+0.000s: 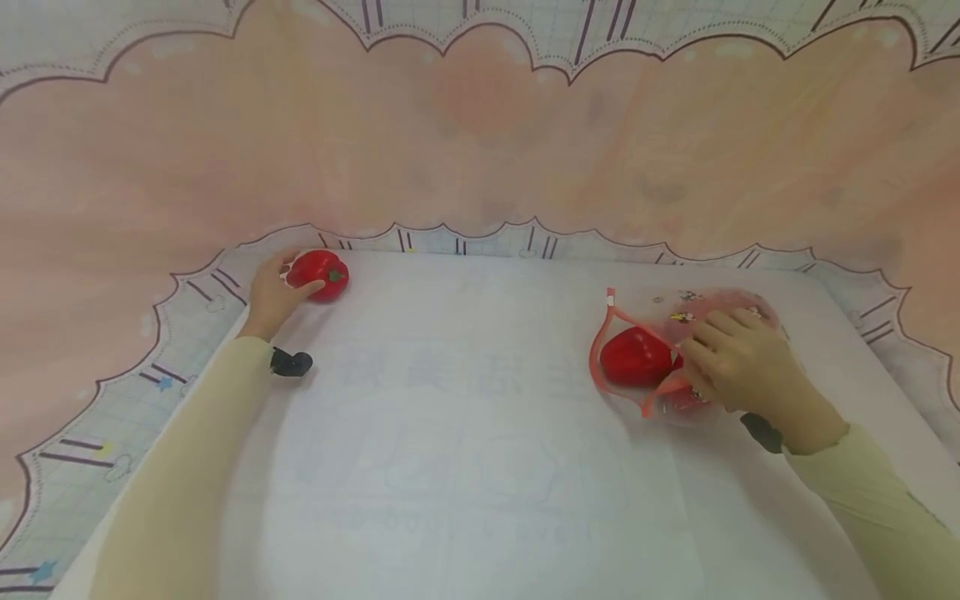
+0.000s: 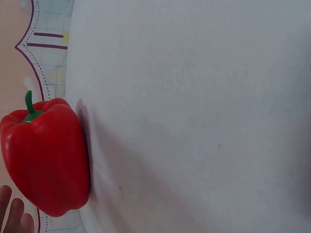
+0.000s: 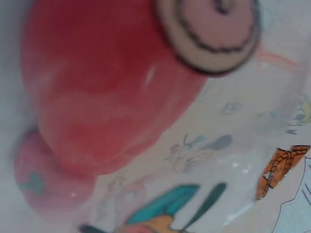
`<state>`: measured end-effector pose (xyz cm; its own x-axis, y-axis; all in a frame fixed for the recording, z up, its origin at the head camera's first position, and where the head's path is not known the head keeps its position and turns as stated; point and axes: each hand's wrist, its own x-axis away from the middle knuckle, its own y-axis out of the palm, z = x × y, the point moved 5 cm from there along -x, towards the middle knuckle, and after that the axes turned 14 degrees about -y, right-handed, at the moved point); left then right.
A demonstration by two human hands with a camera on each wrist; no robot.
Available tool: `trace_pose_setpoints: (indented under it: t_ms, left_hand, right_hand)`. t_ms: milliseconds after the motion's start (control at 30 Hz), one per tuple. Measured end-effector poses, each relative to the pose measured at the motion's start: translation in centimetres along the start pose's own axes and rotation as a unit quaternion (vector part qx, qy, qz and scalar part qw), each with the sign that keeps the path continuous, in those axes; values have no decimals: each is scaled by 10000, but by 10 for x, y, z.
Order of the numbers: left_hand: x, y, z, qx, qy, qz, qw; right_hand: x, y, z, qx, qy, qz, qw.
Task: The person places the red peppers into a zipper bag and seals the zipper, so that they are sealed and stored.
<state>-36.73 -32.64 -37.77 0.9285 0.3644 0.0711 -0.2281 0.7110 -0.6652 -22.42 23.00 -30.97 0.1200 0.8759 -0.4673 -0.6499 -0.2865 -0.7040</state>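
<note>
Behind everything hangs a patterned cloth (image 1: 450,150), peach with scalloped edges, across the upper frame; below it a white sheet (image 1: 465,317) fills the middle and lower frame. My pale sleeves (image 1: 172,467) come in from both lower corners.

At the right of the frame lies the clear bag (image 1: 594,360), mouth gaping towards the left. My right hand (image 1: 735,358) is curled over it, gathering the film between thumb and fingers. My left hand (image 1: 272,293), left of centre, has thumb and fingers spread around the red pepper (image 1: 321,276), which sits on the sheet near its far left edge; whether I'm pressing on it I cannot tell.

I'd judge the step in hand to be handling this loose pepper while the bag is steadied. The next move seems to call for a definite choice with the left hand, close or let go, and for the right to keep the mouth from collapsing. A bagged pepper (image 1: 636,357) shows in that mouth, with more red behind it.

Smaller, there's a coral tab (image 1: 611,297) at the mouth's top corner. The bag carries cartoon prints, among them a cream-and-pink swirl (image 3: 214,29). I find no brand. Faint lettering (image 1: 431,371) ghosts across the sheet, too pale to read.
</note>
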Motion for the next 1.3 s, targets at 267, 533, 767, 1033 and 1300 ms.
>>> trace_pose_setpoints:
  t_ms: [267,533,767,1033,1300]
  left_hand:
    - [-10,4,-8,-28,-64,-123,9999]
    - [-21,2,-19,-180,-29,-342,9992]
    - [-22,2,-20,-264,-114,-473,9985]
    - [-18,-1,-19,-122,-132,-626,9979]
    - [-19,-3,-18,-438,-165,-593,9971]
  right_hand:
    - [-1,0,-2,-115,50,-147,9998]
    - [-1,0,-2,-106,124,-108,9998]
    - [1,1,-3,-109,147,-108,9998]
    - [2,2,-2,-129,188,-231,9995]
    - [3,3,0,-146,160,-222,9995]
